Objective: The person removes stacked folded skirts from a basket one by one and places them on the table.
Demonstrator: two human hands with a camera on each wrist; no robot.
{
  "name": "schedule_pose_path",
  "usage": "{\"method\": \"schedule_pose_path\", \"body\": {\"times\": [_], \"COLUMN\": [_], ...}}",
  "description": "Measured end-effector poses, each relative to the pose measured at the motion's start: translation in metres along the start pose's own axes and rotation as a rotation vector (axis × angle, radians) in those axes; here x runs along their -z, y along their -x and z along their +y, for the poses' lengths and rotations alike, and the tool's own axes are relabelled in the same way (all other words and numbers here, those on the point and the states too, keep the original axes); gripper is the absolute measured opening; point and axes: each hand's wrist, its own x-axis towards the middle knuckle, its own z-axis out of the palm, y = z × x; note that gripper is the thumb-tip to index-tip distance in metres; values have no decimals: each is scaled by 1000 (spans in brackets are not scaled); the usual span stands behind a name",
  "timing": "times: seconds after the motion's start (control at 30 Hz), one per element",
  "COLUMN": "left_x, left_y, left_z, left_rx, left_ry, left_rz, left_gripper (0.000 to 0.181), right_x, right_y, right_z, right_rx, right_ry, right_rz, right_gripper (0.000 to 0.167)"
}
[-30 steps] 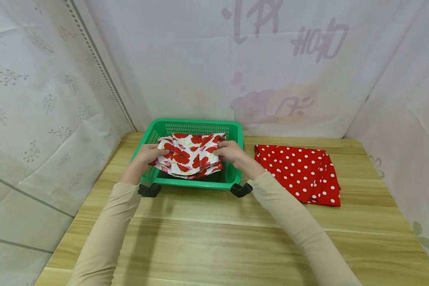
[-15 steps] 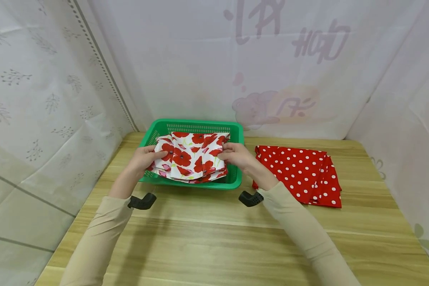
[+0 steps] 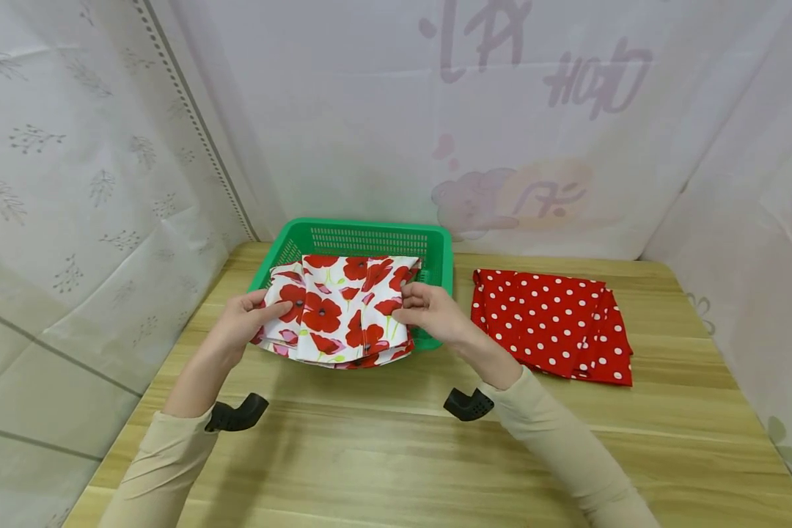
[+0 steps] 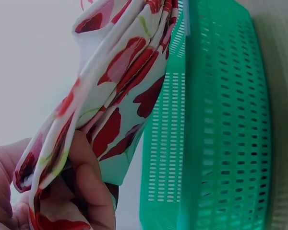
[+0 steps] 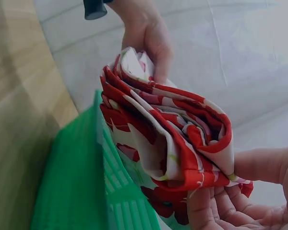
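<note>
A folded white cloth with red poppies (image 3: 343,312) is held up over the front of a green plastic basket (image 3: 369,229). My left hand (image 3: 240,320) pinches its left end, thumb on top and fingers beneath. At the opposite end my right hand (image 3: 432,312) grips the cloth between thumb and fingers. Several stacked layers of the floral cloth (image 5: 168,129) show edge-on in the right wrist view. From the left wrist, the fabric (image 4: 120,91) hangs beside the perforated basket wall (image 4: 225,120). Most of the basket's inside is hidden by the cloth.
To the right of the basket lies a folded red cloth with white dots (image 3: 551,323) on the wooden table (image 3: 369,462). Printed white curtains (image 3: 343,132) stand behind the table and along both sides. Black wrist mounts (image 3: 468,403) stick out below the hands.
Both hands have drawn the floral cloth up and toward me, from inside the basket to over its front rim. The dotted cloth and the basket have stayed in place.
</note>
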Motion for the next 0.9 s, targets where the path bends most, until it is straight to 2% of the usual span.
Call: {"method": "schedule_pose_path", "body": {"times": [0.17, 0.37, 0.5, 0.6, 0.8, 0.9], "left_x": [3, 4, 1, -2, -2, -1], "left_y": [20, 43, 58, 68, 89, 100], "left_z": [-9, -24, -37, -46, -65, -75], "left_rx": [1, -14, -3, 5, -32, -18], "left_ry": [10, 82, 98, 131, 230, 235], "left_rz": [25, 69, 94, 109, 122, 149], "left_gripper": [49, 9, 22, 25, 33, 35], "right_x": [-14, -29, -40, -47, -63, -71], "right_y": [14, 33, 43, 51, 68, 76], "right_z": [4, 9, 16, 20, 25, 28], "right_rx": [45, 116, 149, 175, 224, 236], "right_ry": [-11, -9, -14, -19, -40, -48], "right_rz": [-5, -21, -53, -80, -125, -152], "right_gripper": [33, 29, 26, 25, 22, 20]}}
